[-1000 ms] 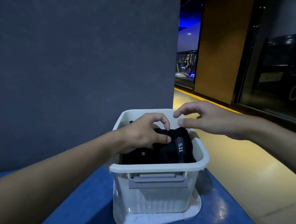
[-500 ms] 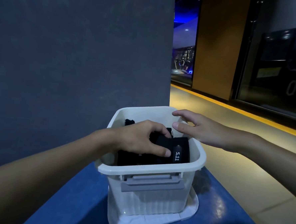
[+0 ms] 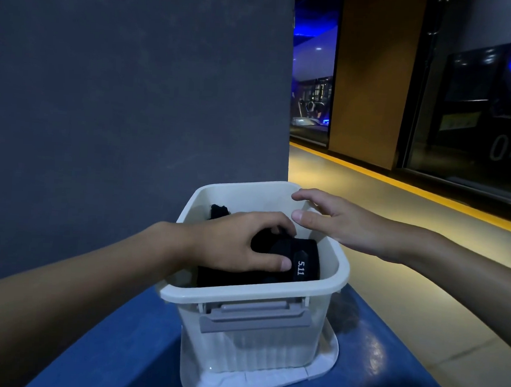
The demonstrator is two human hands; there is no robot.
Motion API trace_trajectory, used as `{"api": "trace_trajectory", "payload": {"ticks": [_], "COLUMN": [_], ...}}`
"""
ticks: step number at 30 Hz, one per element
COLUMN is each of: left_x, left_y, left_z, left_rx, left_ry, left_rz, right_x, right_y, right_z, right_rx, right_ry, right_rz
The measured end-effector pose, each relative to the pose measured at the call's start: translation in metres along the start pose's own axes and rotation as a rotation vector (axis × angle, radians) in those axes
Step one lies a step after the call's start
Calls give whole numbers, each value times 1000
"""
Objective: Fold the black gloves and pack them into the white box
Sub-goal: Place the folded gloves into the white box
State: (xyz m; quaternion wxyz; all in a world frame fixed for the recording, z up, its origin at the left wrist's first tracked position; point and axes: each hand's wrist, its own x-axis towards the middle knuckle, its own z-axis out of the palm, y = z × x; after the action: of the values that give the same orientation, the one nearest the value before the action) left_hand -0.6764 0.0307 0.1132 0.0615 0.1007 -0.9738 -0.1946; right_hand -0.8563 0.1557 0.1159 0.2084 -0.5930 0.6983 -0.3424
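The white box (image 3: pixel 338 262) stands on a blue surface with its top open. Folded black gloves (image 3: pixel 305 259) with a "5.11" label lie inside it, and a black piece sticks up at the back left. My left hand (image 3: pixel 239 243) reaches into the box and grips the gloves, thumb on top and fingers curled round the fabric. My right hand (image 3: pixel 340 224) hovers over the box's right rim with fingers relaxed and holds nothing.
The box stands on its white lid (image 3: pixel 312 373), on a blue table (image 3: pixel 113 346). A grey latch (image 3: pixel 256 314) hangs on the box's front. A dark grey wall (image 3: pixel 134 96) rises close behind. Yellowish floor (image 3: pixel 421 293) lies to the right.
My left hand has pushed the gloves lower into the box. My right hand has dropped from above the gloves to the box's right rim.
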Motion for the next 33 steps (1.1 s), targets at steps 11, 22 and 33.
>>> {"api": "trace_trajectory", "payload": {"ticks": [11,22,33], "left_x": [4,3,-55], "left_y": [-5,-3,-1], "left_z": [2,0,-53], "left_rx": [81,57,-115], "left_ry": [-79,-68,231], "left_rz": [-7,-27,-107], "right_x": [-2,-2,-4], "right_y": [2,-1,-56], "right_z": [-3,-5,0], "right_rx": [14,-20,-214], "right_ry": [-19,-1,15], "right_rz": [22,15,-162]}}
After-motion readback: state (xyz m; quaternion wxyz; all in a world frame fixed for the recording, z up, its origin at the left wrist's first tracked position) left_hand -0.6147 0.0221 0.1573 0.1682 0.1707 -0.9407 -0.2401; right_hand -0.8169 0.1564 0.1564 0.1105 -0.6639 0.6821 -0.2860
